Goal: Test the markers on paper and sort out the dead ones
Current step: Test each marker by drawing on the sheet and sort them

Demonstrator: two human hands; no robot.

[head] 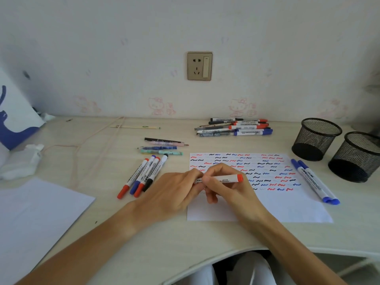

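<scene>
A white marker with a red end lies level above the test paper, which is covered with rows of red, blue and black squiggles. My right hand grips the marker's barrel. My left hand pinches its left end, which is hidden under the fingers. Several markers lie in a group left of the paper. Two blue markers lie along the paper's right edge. A pile of markers and pens sits at the back by the wall.
Two black mesh pen cups stand at the right. A few pens lie behind the marker group. A blank sheet lies at the front left, crumpled tissue beyond it. A cord runs across the desk.
</scene>
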